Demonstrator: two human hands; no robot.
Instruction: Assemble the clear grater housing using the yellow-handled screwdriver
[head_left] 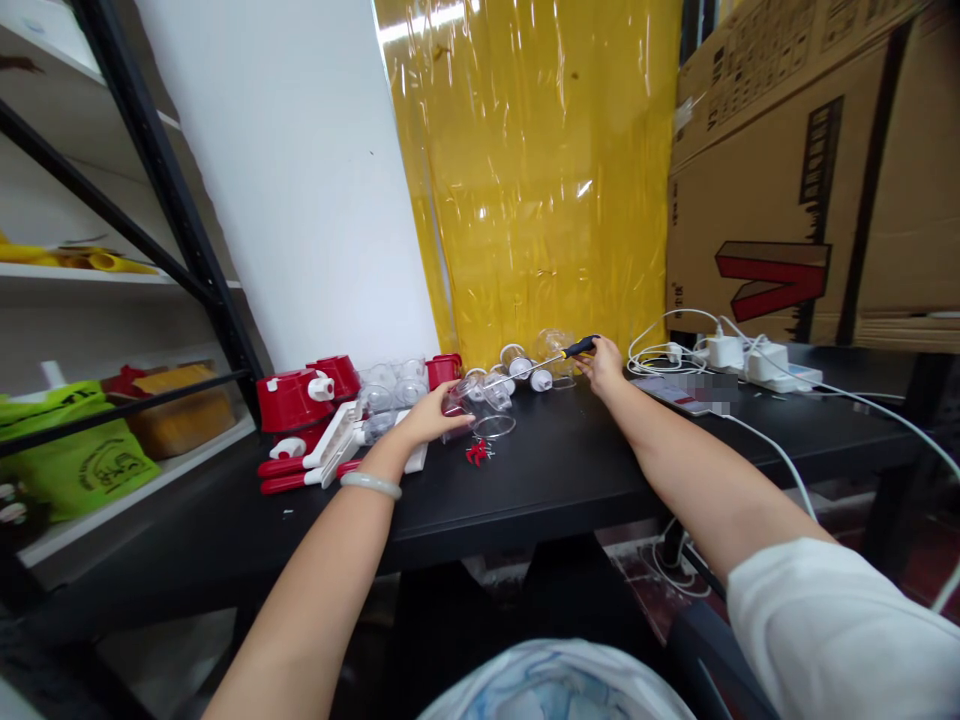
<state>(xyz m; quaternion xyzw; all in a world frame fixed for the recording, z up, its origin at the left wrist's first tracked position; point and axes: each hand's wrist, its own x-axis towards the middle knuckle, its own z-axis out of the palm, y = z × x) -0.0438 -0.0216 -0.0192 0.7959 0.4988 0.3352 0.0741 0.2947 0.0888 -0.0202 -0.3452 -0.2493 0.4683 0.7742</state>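
A screwdriver (577, 347) with a black and yellow handle is gripped in my right hand (602, 368), its long metal shaft slanting down to the left. My left hand (429, 415) is closed around a clear plastic part (459, 405), whose exact shape is partly hidden by the fingers. The shaft's tip reaches toward this part; whether they touch I cannot tell. Just below lie small red pieces with screws (478, 453) and a clear ring (495, 427). Several clear parts with white caps (541, 380) rest behind, between my hands.
Red housings (289, 400), white frames with red handles (330, 445) and clear cups (409, 375) crowd the left of the black table (555, 480). A tablet-like device (679, 393), chargers (761, 362) and cables lie right, before a cardboard box (780, 180). A lined bin (555, 680) stands below.
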